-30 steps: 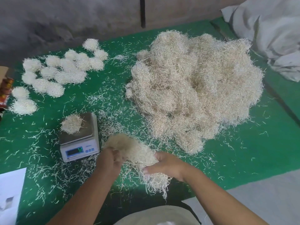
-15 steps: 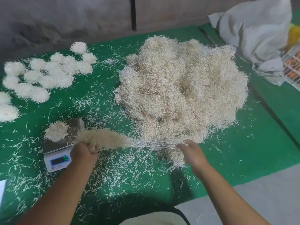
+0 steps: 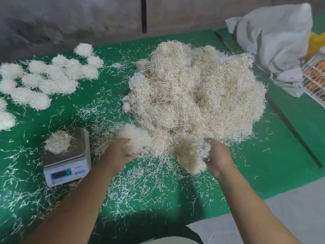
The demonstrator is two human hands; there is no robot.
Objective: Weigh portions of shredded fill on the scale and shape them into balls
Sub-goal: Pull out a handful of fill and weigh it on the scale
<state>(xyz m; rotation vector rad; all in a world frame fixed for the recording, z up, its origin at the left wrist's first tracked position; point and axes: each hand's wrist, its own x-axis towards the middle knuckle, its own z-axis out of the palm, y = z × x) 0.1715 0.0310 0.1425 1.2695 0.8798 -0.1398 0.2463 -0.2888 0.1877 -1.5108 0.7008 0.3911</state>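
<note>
Pale shredded fill [image 3: 193, 95] fills both our hands: left hand [image 3: 119, 152] and right hand [image 3: 218, 155] clutch tufts; we should add pinches gradually onto the white digital scale [image 3: 70, 155].

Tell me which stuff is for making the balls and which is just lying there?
For the job: big fill pile, scale with a portion, finished balls, left hand, right hand.
Lying about: grey sack, tray of orange items.
</note>
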